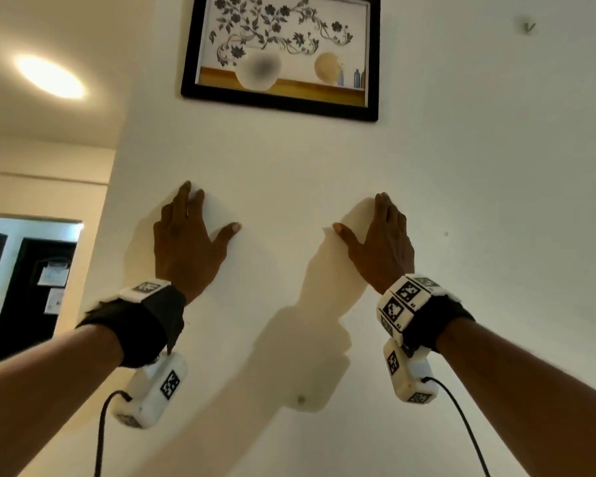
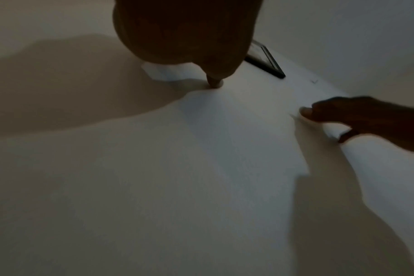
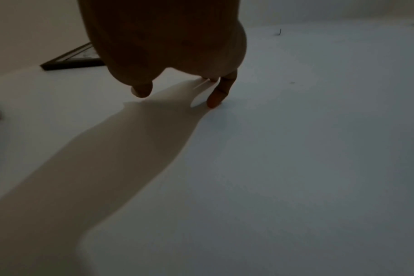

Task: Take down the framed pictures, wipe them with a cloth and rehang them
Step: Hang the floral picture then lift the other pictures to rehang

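A black-framed picture (image 1: 280, 53) of a vase with dark flowers hangs on the white wall (image 1: 461, 166), high in the head view. Its corner also shows in the left wrist view (image 2: 270, 63) and the right wrist view (image 3: 71, 58). Both hands are raised well below it, empty. My left hand (image 1: 186, 232) has straight fingers with the thumb spread, at the wall. My right hand (image 1: 379, 235) mirrors it, fingers straight, thumb out to the left. In the left wrist view my right hand (image 2: 357, 115) appears at the right. No cloth is in view.
A bare wall hook (image 1: 529, 27) sits on the wall to the right of the picture. A round ceiling light (image 1: 50, 77) glows at the upper left. A dark doorway (image 1: 25, 294) with papers on it lies at the lower left.
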